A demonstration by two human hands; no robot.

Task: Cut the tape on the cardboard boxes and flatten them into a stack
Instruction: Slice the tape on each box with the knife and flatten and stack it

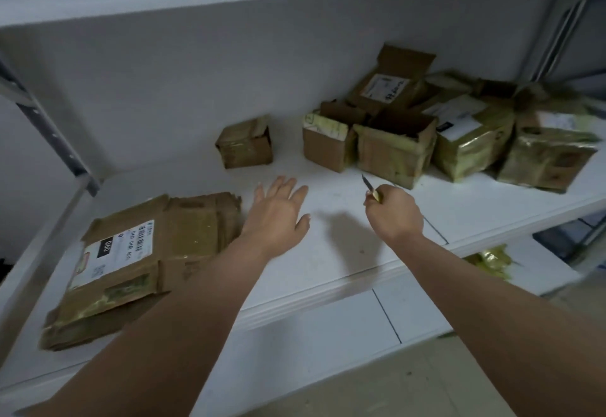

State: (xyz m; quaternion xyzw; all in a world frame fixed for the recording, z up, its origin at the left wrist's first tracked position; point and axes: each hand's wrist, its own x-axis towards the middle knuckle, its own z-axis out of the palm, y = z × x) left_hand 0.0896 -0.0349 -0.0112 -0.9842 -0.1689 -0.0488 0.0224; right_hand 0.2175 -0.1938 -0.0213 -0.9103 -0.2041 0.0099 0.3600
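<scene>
On the white shelf (344, 239), flattened stack (141, 259) lies at eight o'clock. Left hand (278, 213) hovers, fingers spread, empty. Right hand (393, 213) grips a knife (370, 187), blade up. Judged between boxes: next, fetch the small box (245, 145) at twelve; uncut boxes (452, 134) wait at two.

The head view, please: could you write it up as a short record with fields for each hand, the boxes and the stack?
left hand: left hand open, fingers spread above the white shelf, holding nothing
right hand: right hand grips a small knife, blade pointing up and away
flattened stack: flattened boxes lie at the shelf's left
lone box: small taped box stands apart, beyond the left hand
box cluster: unflattened boxes grouped at the right rear, some with flaps open
</scene>
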